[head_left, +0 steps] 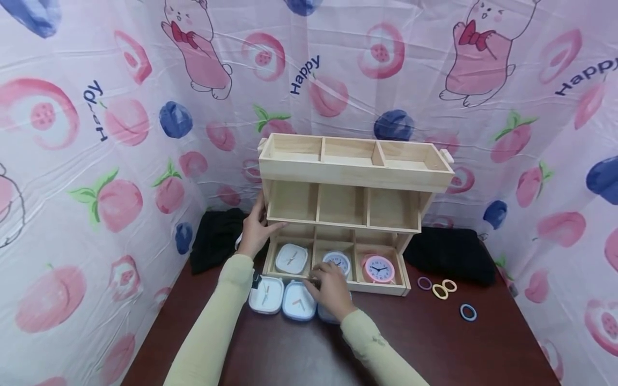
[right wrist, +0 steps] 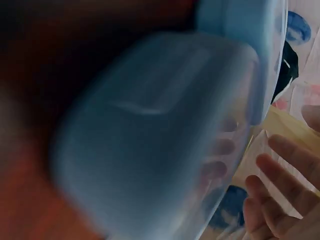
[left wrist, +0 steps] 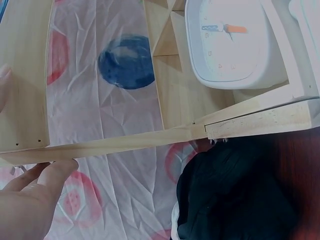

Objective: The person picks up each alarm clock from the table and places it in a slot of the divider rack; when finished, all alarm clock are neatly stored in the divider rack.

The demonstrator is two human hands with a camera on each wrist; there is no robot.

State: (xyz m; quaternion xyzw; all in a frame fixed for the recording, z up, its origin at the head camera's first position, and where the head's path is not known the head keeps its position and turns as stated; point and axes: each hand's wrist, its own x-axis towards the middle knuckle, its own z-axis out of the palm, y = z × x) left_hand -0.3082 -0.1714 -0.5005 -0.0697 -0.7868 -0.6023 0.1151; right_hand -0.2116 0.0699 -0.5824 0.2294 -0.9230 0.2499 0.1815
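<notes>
Clock (head_left: 337,258) sits just beyond the right hand (head_left: 332,288) (fingers loosely spread, holding nothing); left hand (head_left: 255,232) grips wooden rack (head_left: 354,175).

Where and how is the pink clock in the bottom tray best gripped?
The pink clock is probably best pinched by the left and right of its round rim, coming from the front and above: its dial faces the camera, the walls of the bottom tray surround it, and the middle tray sits higher and farther back.
</notes>
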